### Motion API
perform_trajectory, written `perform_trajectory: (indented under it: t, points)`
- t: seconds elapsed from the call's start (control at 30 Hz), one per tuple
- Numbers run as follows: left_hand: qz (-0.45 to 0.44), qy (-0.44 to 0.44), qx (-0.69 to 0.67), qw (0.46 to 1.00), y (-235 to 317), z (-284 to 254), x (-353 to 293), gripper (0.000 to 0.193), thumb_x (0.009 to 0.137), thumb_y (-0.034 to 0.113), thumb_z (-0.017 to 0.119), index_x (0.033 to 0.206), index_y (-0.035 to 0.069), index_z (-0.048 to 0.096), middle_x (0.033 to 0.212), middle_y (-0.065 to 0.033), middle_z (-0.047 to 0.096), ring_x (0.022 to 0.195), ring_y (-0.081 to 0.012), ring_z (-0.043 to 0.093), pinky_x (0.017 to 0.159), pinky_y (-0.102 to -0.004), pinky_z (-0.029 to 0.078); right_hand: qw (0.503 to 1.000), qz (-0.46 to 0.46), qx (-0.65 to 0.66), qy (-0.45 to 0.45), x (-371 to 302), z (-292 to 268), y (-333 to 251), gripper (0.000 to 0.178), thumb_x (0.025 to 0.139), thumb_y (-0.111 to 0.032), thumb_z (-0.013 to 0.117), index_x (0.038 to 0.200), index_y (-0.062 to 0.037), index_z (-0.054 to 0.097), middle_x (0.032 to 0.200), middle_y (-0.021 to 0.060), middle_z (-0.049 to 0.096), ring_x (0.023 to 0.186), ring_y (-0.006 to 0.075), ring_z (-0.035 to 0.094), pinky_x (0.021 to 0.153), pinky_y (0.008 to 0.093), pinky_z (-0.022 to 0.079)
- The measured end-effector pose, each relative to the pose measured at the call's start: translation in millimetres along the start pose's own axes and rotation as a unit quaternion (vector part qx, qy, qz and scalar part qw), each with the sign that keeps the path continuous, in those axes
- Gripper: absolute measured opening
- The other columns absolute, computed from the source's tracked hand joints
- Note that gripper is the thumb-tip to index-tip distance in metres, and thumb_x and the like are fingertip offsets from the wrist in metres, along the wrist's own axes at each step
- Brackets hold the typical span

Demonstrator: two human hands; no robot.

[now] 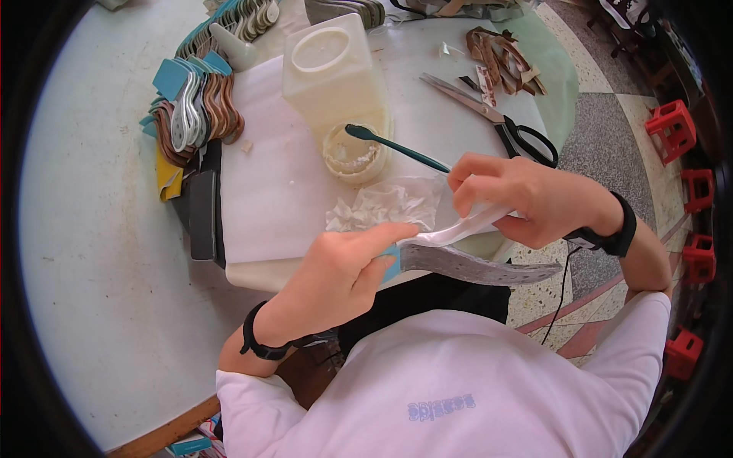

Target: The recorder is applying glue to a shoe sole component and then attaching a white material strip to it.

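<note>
My left hand [341,269] grips one end of a shoe insole, where a light blue piece [391,263] shows. From there a grey speckled layer [477,267] curves to the right, with a white layer [463,227] raised above it. My right hand [513,197] pinches the raised white layer and also holds a dark green brush [401,149], shaped like a toothbrush. The brush's head hangs over the round opening of a translucent plastic jug [334,84], whose rim is crusted with pale paste [356,156]. Crumpled white plastic film [389,204] lies just beyond my hands.
Black-handled scissors [496,118] lie open at the right, beside brown scrap strips [500,61]. Stacked insoles [200,107] stand at the left, with more insoles [248,19] behind. A dark block [203,215] sits by the white work surface [259,183]. Red stools [672,131] line the floor.
</note>
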State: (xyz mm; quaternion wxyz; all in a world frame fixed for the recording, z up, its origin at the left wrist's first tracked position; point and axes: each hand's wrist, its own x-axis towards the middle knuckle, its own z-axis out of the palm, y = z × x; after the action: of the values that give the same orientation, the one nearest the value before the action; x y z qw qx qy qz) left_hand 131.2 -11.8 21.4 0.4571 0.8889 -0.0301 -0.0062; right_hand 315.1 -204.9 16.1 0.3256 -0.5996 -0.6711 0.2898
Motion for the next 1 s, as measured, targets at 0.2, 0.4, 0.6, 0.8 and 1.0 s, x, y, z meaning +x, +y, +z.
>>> perform_trajectory:
  t: [0.2, 0.4, 0.6, 0.8, 1.0]
  points:
    - [-0.026, -0.015, -0.008, 1.0, -5.7, -4.8, 0.5, 0.036, 0.072, -0.007, 0.058, 0.107, 0.003, 0.063, 0.087, -0.0153, 0.065, 0.058, -0.0206, 0.057, 0.057, -0.0238, 0.045, 0.99, -0.073, -0.093, 0.079, 1.2, 8.6, 1.1, 0.026, 0.072, 0.004, 0.061, 0.094, -0.0077, 0.054, 0.095, 0.0078, 0.053, 0.059, 0.028, 0.055, 0.051, 0.0319, 0.043]
    - [-0.024, -0.011, -0.034, 0.999, -12.9, -5.9, -0.8, 0.036, 0.072, -0.007, 0.059, 0.106, 0.004, 0.063, 0.088, -0.0152, 0.065, 0.056, -0.0189, 0.057, 0.057, -0.0238, 0.045, 0.99, -0.088, 0.016, 0.109, 2.1, 8.6, 5.1, 0.011, 0.076, 0.003, 0.063, 0.085, -0.0029, 0.063, 0.079, 0.0067, 0.057, 0.059, 0.0218, 0.056, 0.052, 0.0292, 0.042]
    - [-0.01, -0.001, -0.051, 0.999, -11.2, -5.4, 1.7, 0.038, 0.071, -0.007, 0.059, 0.107, 0.004, 0.063, 0.076, -0.0108, 0.062, 0.052, -0.0136, 0.047, 0.052, -0.0225, 0.039, 0.993, -0.058, 0.077, 0.072, 4.7, 5.1, -0.4, 0.01, 0.075, 0.003, 0.066, 0.085, 0.001, 0.064, 0.072, 0.0086, 0.058, 0.059, 0.0214, 0.055, 0.051, 0.0279, 0.04]
    - [-0.015, -0.03, -0.098, 0.995, -19.4, -4.6, -0.4, 0.038, 0.073, -0.008, 0.058, 0.109, 0.004, 0.064, 0.059, -0.0029, 0.048, 0.051, -0.0084, 0.037, 0.05, -0.0213, 0.031, 0.994, -0.025, 0.091, 0.053, 8.1, 1.2, -2.2, 0.005, 0.077, 0.004, 0.063, 0.082, 0.002, 0.062, 0.071, 0.009, 0.056, 0.06, 0.0224, 0.054, 0.053, 0.0284, 0.039]
    - [-0.051, -0.044, -0.127, 0.99, -24.5, -5.3, -0.3, 0.038, 0.074, -0.009, 0.057, 0.11, 0.002, 0.063, 0.06, -0.0008, 0.048, 0.054, -0.0054, 0.037, 0.05, -0.0207, 0.03, 0.994, -0.037, 0.106, -0.001, 11.3, 4.5, -8.1, 0.007, 0.079, 0.006, 0.058, 0.086, 0.0026, 0.058, 0.074, 0.0094, 0.054, 0.066, 0.0244, 0.054, 0.058, 0.0302, 0.042]
